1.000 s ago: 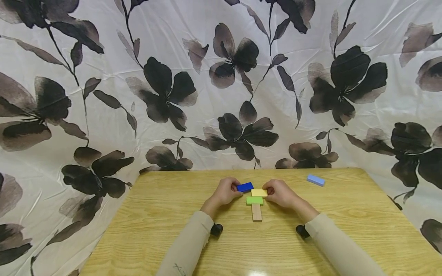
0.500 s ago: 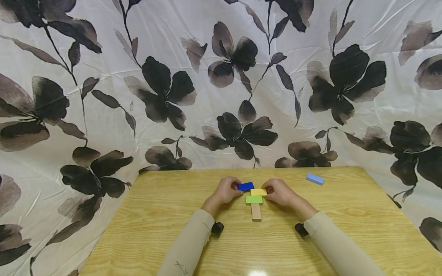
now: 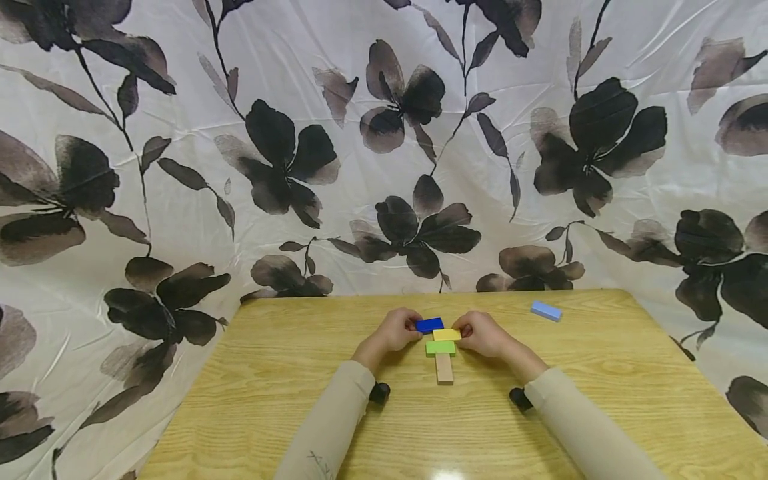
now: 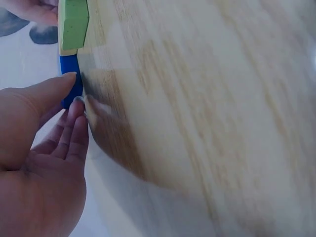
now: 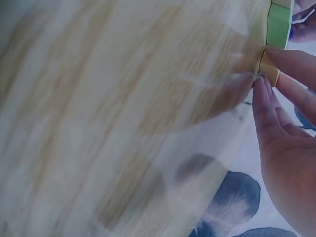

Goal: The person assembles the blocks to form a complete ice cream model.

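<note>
My left hand (image 3: pixel 399 330) pinches the left end of a dark blue block (image 3: pixel 429 325), its thumb on the near side in the left wrist view. My right hand (image 3: pixel 482 333) pinches the right end of a yellow block (image 3: pixel 447 335) between thumb and fingers. The blue block lies just beyond the yellow one and to its left, their corners close together. In front of the yellow block is a green block (image 3: pixel 441 348), set crosswise. A plain wooden block (image 3: pixel 444 370) runs lengthwise toward me from the green one's middle.
A light blue block (image 3: pixel 546 311) lies apart at the back right of the wooden table (image 3: pixel 288 413). Behind the table's far edge hangs a white cloth (image 3: pixel 348 220) with dark flowers. Both wrists carry small black cameras.
The blue block in my left hand has shifted slightly right, closer over the yellow block's left end. My right hand keeps its hold on the yellow block; the other blocks stay put.
</note>
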A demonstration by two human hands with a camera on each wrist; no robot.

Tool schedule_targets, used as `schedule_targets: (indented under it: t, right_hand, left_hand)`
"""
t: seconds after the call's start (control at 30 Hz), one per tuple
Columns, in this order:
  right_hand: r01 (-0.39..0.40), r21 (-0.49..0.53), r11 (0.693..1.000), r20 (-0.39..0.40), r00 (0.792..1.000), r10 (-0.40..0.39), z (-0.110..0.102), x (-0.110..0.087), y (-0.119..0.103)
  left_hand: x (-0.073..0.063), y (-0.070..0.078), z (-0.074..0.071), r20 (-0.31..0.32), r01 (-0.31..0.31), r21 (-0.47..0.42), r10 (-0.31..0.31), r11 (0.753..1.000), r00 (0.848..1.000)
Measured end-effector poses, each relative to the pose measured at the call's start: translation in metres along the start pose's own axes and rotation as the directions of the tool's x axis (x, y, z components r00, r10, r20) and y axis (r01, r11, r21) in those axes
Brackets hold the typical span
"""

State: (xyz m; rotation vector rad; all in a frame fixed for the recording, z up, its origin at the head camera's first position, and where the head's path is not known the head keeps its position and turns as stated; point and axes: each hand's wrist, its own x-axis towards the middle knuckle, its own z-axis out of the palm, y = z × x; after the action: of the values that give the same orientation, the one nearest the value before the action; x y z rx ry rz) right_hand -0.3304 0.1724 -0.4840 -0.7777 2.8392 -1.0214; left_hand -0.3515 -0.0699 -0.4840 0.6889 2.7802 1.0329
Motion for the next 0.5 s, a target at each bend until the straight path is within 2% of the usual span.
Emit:
schedule_targets:
  t: [0.27,0.5]
  right_hand:
    - [-0.030,0.027,0.999,0.011,0.999,0.030,0.0015,-0.0006,-0.0023]
    - [-0.077,0.031,0.997,0.005,0.997,0.077,0.0030,-0.0017,-0.0055]
  left_hand:
    - [0.0018,0.0032,-0.0006,0.032,-0.041,0.041,0.040,0.998,0.999]
    - [0.0014,0.0052,0.0015,0.030,-0.052,0.064,0.051,0.997,0.998]
